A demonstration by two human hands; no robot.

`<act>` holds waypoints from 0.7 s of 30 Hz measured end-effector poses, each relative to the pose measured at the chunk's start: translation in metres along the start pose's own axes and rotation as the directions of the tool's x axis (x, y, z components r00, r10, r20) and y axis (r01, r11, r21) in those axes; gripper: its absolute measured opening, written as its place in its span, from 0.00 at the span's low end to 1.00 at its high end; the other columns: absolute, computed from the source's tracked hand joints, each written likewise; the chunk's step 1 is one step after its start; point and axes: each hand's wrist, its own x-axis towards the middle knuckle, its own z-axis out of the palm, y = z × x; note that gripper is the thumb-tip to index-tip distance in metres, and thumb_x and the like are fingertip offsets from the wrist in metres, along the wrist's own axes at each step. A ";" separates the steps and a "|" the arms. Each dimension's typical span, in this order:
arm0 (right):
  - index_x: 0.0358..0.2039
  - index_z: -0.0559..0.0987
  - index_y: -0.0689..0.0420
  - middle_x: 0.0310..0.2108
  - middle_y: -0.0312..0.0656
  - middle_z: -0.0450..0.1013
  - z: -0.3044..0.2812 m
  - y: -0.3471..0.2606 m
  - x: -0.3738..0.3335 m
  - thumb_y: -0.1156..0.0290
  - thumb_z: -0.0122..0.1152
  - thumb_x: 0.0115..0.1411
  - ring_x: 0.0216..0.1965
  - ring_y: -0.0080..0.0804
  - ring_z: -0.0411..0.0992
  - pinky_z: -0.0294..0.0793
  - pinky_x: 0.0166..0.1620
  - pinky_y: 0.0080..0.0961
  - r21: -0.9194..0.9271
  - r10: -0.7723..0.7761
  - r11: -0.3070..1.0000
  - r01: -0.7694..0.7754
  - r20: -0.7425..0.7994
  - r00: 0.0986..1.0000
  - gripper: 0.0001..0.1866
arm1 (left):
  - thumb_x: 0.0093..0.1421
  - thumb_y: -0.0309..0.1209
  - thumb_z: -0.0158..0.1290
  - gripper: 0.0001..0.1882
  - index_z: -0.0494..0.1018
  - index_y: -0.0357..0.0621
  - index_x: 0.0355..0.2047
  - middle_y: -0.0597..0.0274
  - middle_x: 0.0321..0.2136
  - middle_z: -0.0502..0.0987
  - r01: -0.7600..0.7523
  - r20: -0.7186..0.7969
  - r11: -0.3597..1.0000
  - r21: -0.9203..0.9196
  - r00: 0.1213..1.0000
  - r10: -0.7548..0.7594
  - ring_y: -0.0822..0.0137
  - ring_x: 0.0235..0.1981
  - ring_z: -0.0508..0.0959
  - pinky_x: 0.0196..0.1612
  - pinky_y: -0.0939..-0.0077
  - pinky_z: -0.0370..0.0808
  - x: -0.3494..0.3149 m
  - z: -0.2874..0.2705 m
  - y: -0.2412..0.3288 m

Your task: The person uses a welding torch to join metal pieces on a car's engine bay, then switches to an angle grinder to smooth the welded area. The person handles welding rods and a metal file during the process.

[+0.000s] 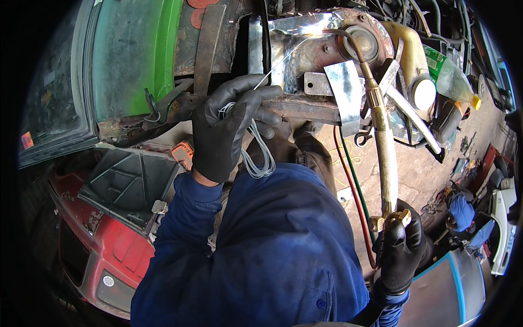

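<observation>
My left hand (220,131), in a black glove, is closed round a looped coil of thin welding wire (261,158). A straight length of the wire runs up from its fingertips to a glaring bright spot with sparks on a shiny sheet-metal panel (291,70). My right hand (402,250), also black-gloved, grips the valve end of a brass gas welding torch (385,147). The torch's bent neck reaches over the panel, its tip at the bright spot. A red and a green hose (354,188) hang left of the torch.
A bent metal strip (344,90) and locking pliers (411,117) sit by the panel. Right of these are a pale reservoir (406,49) and a plastic bottle (455,82). A green vehicle body (163,60) stands left, a red one (122,245) lower left. A person (463,212) is far right.
</observation>
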 end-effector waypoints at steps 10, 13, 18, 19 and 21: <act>0.61 0.76 0.65 0.36 0.34 0.77 -0.002 0.001 0.000 0.53 0.70 0.72 0.32 0.14 0.72 0.72 0.34 0.13 -0.003 0.023 1.000 -0.023 0.019 1.000 0.30 | 0.76 0.50 0.55 0.35 0.69 0.26 0.64 0.37 0.52 0.84 -0.003 -0.007 1.000 0.010 1.000 0.003 0.56 0.38 0.90 0.35 0.71 0.88 0.000 0.002 0.001; 0.61 0.77 0.65 0.36 0.34 0.78 -0.002 0.001 0.000 0.51 0.70 0.71 0.32 0.14 0.73 0.73 0.35 0.13 0.004 0.032 0.999 -0.032 0.021 0.999 0.32 | 0.76 0.50 0.54 0.34 0.69 0.26 0.64 0.38 0.52 0.84 0.003 -0.013 0.999 0.034 1.000 -0.003 0.56 0.38 0.90 0.35 0.71 0.88 0.000 0.003 0.002; 0.61 0.77 0.65 0.38 0.35 0.79 -0.003 0.002 0.001 0.48 0.71 0.70 0.34 0.15 0.73 0.74 0.36 0.13 0.006 0.044 0.999 -0.044 0.027 0.999 0.33 | 0.75 0.51 0.55 0.35 0.69 0.27 0.64 0.38 0.52 0.84 0.012 -0.013 0.999 0.033 1.000 -0.012 0.57 0.38 0.90 0.35 0.72 0.88 0.000 0.003 0.003; 0.61 0.77 0.65 0.38 0.35 0.79 -0.003 0.002 0.001 0.48 0.71 0.70 0.34 0.15 0.73 0.74 0.36 0.13 0.006 0.047 0.999 -0.048 0.026 0.999 0.34 | 0.75 0.51 0.56 0.36 0.69 0.27 0.64 0.38 0.52 0.84 0.010 -0.010 1.000 0.025 1.000 -0.010 0.57 0.38 0.90 0.35 0.72 0.88 -0.001 0.003 0.003; 0.60 0.77 0.65 0.38 0.35 0.79 -0.003 0.002 0.001 0.48 0.71 0.70 0.34 0.15 0.74 0.74 0.36 0.13 -0.008 0.035 0.999 -0.035 0.026 0.999 0.34 | 0.75 0.51 0.56 0.36 0.69 0.27 0.64 0.38 0.53 0.84 0.010 -0.011 1.000 0.016 1.000 -0.010 0.57 0.39 0.90 0.35 0.72 0.88 -0.001 0.003 0.002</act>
